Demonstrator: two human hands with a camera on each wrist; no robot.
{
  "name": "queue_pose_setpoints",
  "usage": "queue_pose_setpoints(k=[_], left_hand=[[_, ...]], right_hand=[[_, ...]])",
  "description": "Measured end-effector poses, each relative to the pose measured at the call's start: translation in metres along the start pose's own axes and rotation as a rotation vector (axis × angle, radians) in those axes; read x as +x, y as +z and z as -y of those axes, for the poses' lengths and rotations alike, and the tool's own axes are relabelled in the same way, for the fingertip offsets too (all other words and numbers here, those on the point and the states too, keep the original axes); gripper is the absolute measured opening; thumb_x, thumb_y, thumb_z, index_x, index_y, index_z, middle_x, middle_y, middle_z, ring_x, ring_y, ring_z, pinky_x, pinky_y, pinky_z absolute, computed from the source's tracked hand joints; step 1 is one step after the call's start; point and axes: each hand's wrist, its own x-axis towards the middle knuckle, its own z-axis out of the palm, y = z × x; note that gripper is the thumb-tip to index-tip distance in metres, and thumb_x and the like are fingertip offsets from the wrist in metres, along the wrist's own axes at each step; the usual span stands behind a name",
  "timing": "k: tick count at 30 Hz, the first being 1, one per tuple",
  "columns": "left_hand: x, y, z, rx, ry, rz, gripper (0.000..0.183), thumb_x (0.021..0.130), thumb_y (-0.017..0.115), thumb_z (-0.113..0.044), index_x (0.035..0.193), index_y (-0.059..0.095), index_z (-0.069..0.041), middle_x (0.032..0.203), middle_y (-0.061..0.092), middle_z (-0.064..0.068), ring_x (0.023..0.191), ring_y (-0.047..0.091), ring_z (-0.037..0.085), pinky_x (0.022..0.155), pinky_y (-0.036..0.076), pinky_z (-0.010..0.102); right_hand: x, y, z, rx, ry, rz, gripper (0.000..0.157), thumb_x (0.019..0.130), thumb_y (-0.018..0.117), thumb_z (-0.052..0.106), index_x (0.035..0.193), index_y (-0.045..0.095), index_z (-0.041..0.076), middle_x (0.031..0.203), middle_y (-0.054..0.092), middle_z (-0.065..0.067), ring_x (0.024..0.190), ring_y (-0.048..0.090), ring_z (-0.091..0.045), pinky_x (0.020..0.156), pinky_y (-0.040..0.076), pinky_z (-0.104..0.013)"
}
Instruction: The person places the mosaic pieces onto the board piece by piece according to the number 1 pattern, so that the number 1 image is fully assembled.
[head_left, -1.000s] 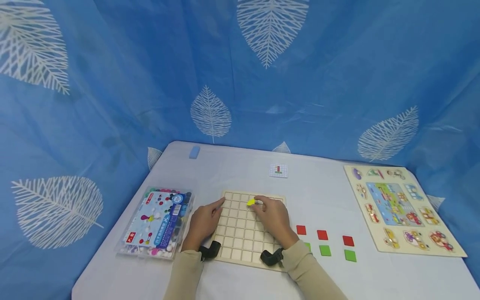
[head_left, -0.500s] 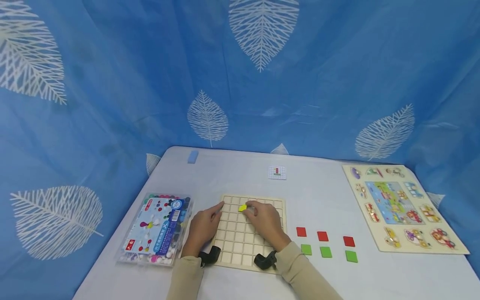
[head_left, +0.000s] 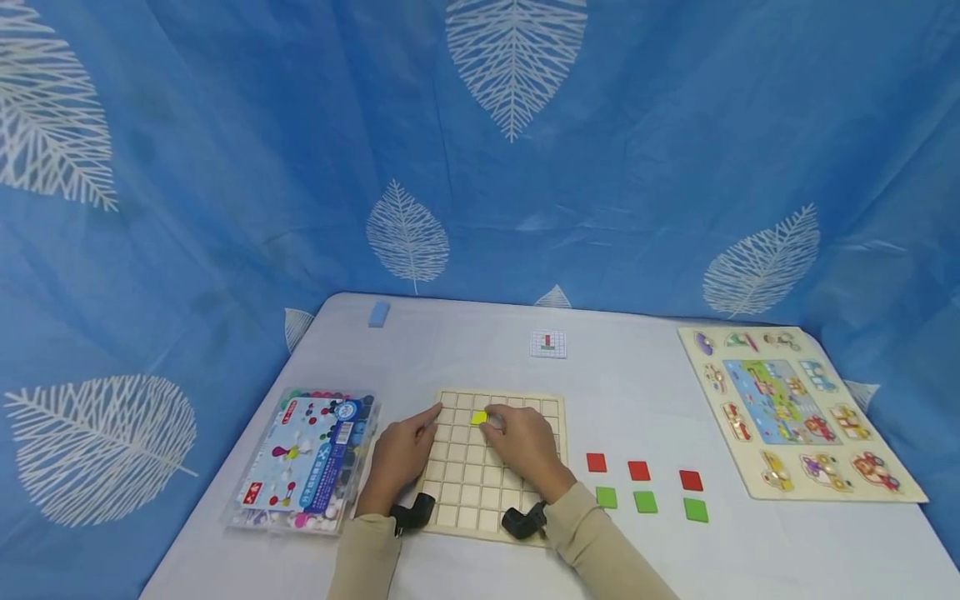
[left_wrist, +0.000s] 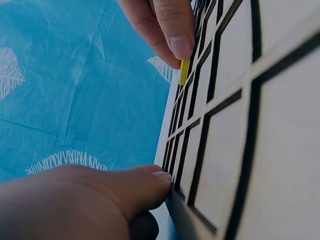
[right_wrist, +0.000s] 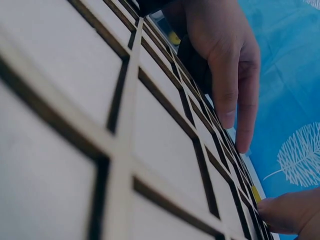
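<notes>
My right hand (head_left: 525,440) pinches a small yellow square tile (head_left: 478,418) by its right side, over a cell near the far edge of the wooden grid board (head_left: 470,494). In the left wrist view the tile (left_wrist: 183,72) stands partly proud of the grid's ridges, with thumb and finger at its end. My left hand (head_left: 397,458) rests against the board's left edge, thumb and forefinger extended along it. In the right wrist view those left fingers (right_wrist: 227,95) reach straight down to the edge. Apart from the yellow tile, the visible cells are bare wood.
Red tiles (head_left: 637,471) and green tiles (head_left: 645,502) lie in two rows right of the board. Behind it is a pattern card (head_left: 548,343). A clear box (head_left: 300,458) of coloured pieces stands left, a picture puzzle (head_left: 798,412) right, and a blue block (head_left: 378,314) far left.
My right hand has carried the yellow tile leftwards over the grid and lowered it, from tilted to nearly flat in line with a cell. The left hand stays at the edge. The head view shifted slightly.
</notes>
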Motion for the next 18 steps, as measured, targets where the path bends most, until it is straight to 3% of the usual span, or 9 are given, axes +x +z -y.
queue_pose_setpoints(k=[10, 18], left_hand=[[0.002, 0.002, 0.001, -0.023, 0.001, 0.005, 0.039, 0.103, 0.063, -0.021, 0.142, 0.065, -0.021, 0.050, 0.037, -0.006, 0.044, 0.027, 0.011, 0.045, 0.027, 0.031], [0.002, 0.002, 0.004, -0.023, -0.002, 0.004, 0.039, 0.103, 0.063, -0.020, 0.141, 0.065, -0.020, 0.050, 0.038, -0.005, 0.044, 0.027, 0.011, 0.046, 0.028, 0.031]], right_hand=[[-0.002, -0.001, -0.004, 0.025, -0.016, -0.009, 0.030, 0.092, 0.078, 0.029, 0.116, 0.078, 0.013, 0.052, 0.044, 0.015, 0.046, 0.037, -0.002, 0.046, 0.033, -0.024], [-0.004, -0.014, -0.007, 0.138, -0.056, 0.019, 0.028, 0.094, 0.074, 0.022, 0.120, 0.076, 0.012, 0.049, 0.035, 0.016, 0.045, 0.026, 0.000, 0.054, 0.036, -0.026]])
